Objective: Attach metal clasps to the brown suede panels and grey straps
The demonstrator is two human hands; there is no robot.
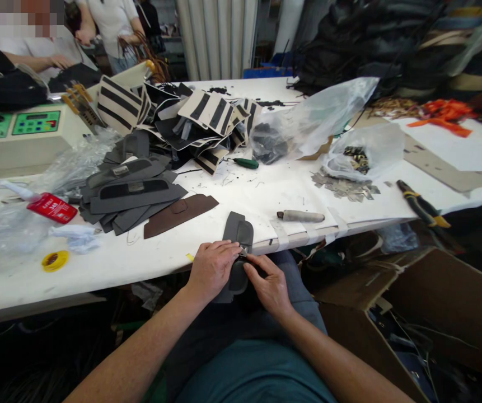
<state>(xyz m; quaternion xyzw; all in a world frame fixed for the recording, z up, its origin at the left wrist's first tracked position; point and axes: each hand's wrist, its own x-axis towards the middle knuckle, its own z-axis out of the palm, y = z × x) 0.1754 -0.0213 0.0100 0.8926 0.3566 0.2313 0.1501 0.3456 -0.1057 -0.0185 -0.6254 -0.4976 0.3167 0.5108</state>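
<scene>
A grey leather-like panel [238, 225] lies across the table's front edge, its lower end over my lap. My left hand [212, 267] is closed on its left side, fingers over the top and thumb hidden. At the middle of the panel is a small shiny metal fitting [243, 253], touched by the left fingertips. My right hand [269, 284] pinches at this fitting from the right with thumb and index finger; its exact shape is too small to make out. Left of my hands lie a brown panel [179, 216] of like shape and a pile of grey panels [137, 187].
Right of my hands lies a wrapped rod-like tool [302, 216], then flat metal plates [350, 189], a plastic bag [385, 148] of fittings and pliers [422, 202]. Leftward are a red glue bottle [54, 207] and yellow tape [55, 261]. Striped pieces [211, 112] stand behind. People work beyond.
</scene>
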